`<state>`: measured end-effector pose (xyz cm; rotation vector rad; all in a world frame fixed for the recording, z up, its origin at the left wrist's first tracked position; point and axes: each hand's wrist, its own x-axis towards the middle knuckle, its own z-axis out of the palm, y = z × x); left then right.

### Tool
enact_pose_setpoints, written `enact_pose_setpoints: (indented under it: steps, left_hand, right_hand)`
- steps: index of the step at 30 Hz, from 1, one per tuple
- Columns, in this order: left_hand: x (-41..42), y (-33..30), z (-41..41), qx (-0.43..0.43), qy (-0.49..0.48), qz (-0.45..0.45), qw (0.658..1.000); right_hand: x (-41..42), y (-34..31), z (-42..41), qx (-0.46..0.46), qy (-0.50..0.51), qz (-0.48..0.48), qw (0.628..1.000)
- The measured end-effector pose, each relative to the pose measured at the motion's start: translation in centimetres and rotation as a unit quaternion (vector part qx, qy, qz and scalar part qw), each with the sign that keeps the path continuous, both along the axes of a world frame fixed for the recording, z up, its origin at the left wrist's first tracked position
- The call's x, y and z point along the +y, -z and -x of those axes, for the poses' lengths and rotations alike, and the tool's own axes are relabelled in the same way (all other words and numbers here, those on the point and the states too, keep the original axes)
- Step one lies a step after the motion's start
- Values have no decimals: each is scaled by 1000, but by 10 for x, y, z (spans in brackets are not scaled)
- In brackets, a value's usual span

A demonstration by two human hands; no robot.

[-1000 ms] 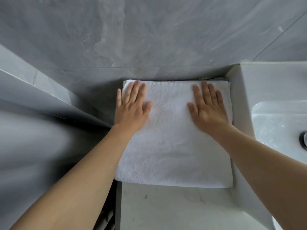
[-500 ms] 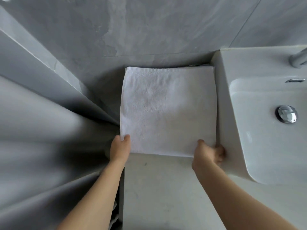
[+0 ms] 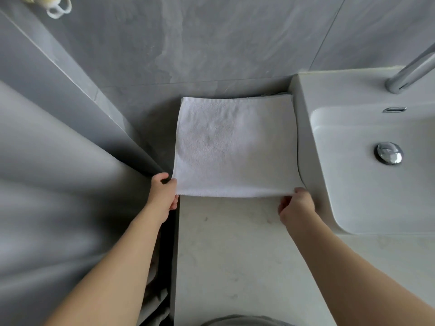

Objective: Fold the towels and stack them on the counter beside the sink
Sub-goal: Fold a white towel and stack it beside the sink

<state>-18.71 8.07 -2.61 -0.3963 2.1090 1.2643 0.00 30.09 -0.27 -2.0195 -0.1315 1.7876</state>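
White towel [image 3: 235,147] lies flat at counter [image 3: 235,255] back edge, touching sink [image 3: 313,161] wall. L hand [image 3: 162,194] & R hand [image 3: 296,205] pinch its near corners w/ curled fingers.

This is a bathroom. A white ceramic sink [image 3: 367,184] fills the 3 o'clock side, with a chrome pop-up drain plug [image 3: 388,153] in its basin, an overflow slot [image 3: 394,109] above it and a chrome faucet [image 3: 410,71] at 2 o'clock. Large grey stone-look wall tiles [image 3: 211,38] cover 12 o'clock, and a pale marble-look counter [image 3: 230,255] runs toward 6 o'clock.
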Motion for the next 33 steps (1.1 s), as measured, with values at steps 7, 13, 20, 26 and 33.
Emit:
enact_pose_setpoints:
  steps: [7, 13, 20, 26, 33]
  left_hand:
    - [-9, -31, 15, -41, 14, -173, 984]
    - [19, -42, 41, 78, 56, -148, 984]
    - [79, -49, 105, 164, 61, -90, 980]
    - [128, -38, 153, 189, 96, -49, 976]
    - [151, -4, 160, 202, 134, 90, 966]
  right_hand:
    - [24, -35, 17, 106, -37, -62, 992]
    - [59, -65, 51, 172, -66, -74, 980]
    - [103, -77, 110, 187, -78, -99, 974]
    - [139, -61, 163, 104, -67, -112, 986]
    - [150, -7, 186, -61, -268, -221, 936]
